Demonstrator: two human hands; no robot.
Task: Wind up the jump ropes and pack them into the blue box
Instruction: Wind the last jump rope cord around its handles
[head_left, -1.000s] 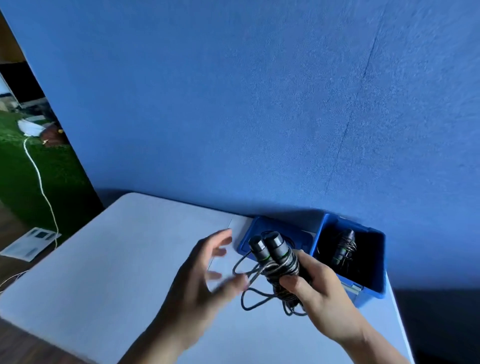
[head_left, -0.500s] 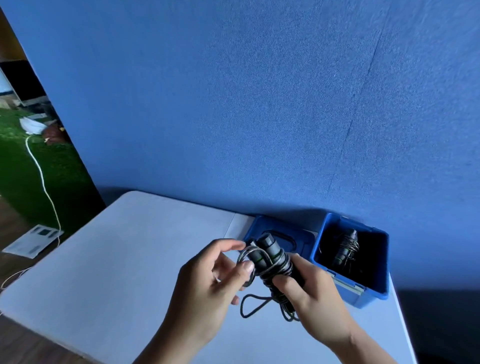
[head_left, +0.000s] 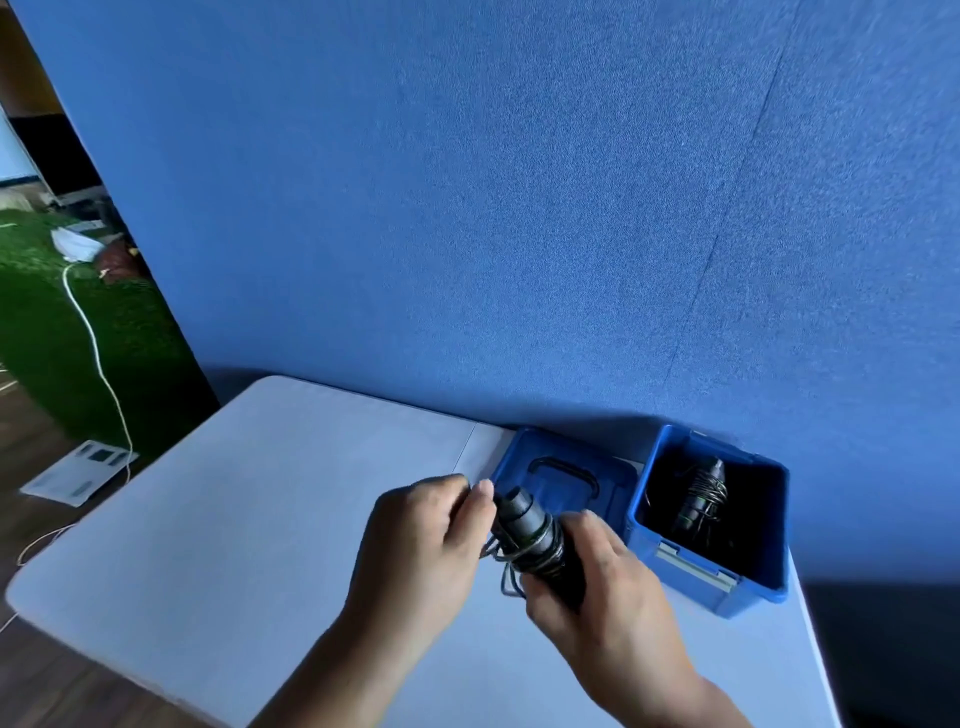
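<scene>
On table, blue box holds rope; left hand, right hand grip another rope.

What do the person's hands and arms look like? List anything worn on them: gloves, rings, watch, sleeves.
Nothing worn shows. The left hand and right hand are bare, with no gloves, and no rings on the fingers that show. The left forearm and right forearm are bare down to the picture's bottom edge: no sleeve, watch or band is in view.
</scene>
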